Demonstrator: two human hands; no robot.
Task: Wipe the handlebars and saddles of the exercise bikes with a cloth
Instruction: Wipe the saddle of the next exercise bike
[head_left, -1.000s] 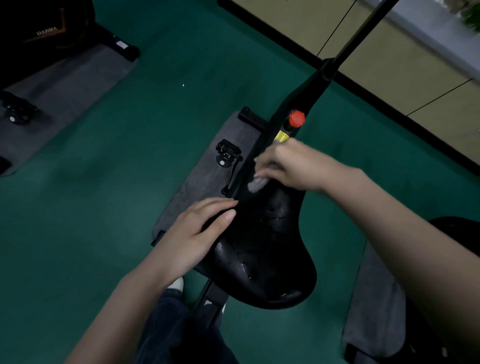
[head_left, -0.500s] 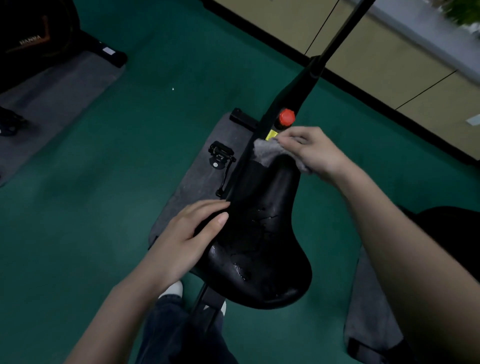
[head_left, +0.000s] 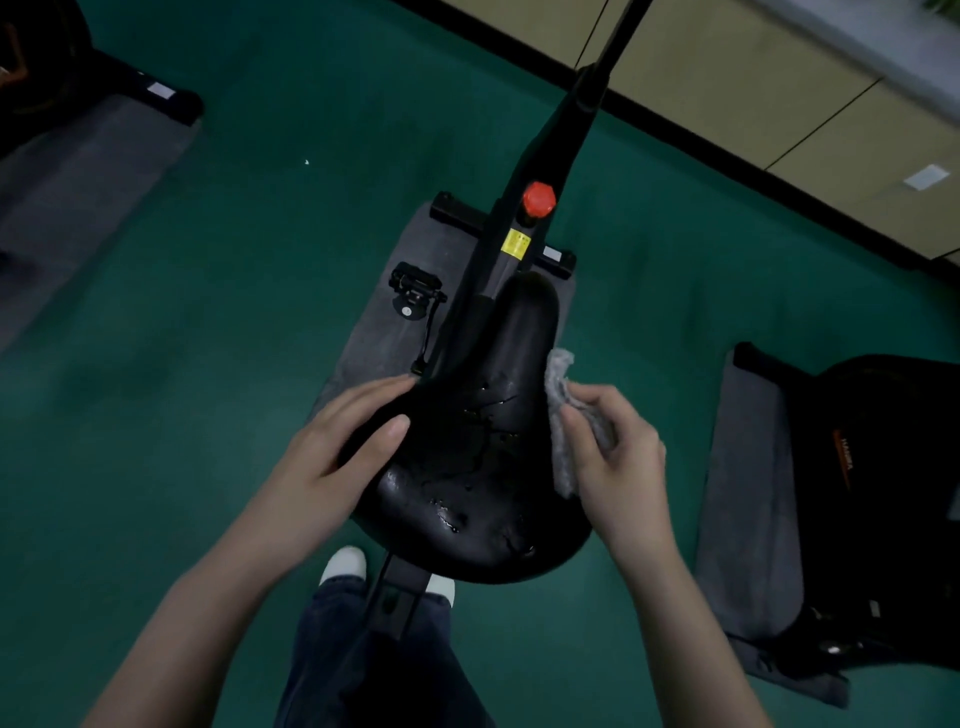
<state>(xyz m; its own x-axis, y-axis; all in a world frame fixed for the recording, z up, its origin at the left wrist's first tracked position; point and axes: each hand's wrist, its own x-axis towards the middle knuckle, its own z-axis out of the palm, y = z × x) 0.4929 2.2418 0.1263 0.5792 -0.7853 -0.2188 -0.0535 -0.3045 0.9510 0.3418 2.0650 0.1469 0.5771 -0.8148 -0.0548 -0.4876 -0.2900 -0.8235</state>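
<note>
A black bike saddle (head_left: 483, 467) fills the middle of the view, nose pointing away, with cracks and wet spots on its top. My left hand (head_left: 337, 447) rests flat on the saddle's left flank, fingers straight. My right hand (head_left: 613, 457) grips a grey cloth (head_left: 561, 395) and holds it against the saddle's right edge. The bike's black frame (head_left: 550, 156) rises ahead with a red knob (head_left: 538, 198) and a yellow label (head_left: 516, 245). The handlebars are out of view.
The bike stands on a grey mat (head_left: 384, 317) on green floor; a pedal (head_left: 413, 293) sits left of the frame. Another black bike (head_left: 878, 499) on its mat is at right, a third (head_left: 78, 67) at far left. A beige wall (head_left: 753, 88) runs behind.
My right hand has brought the cloth from the saddle's nose back along the right side. The left hand has stayed on the left flank.
</note>
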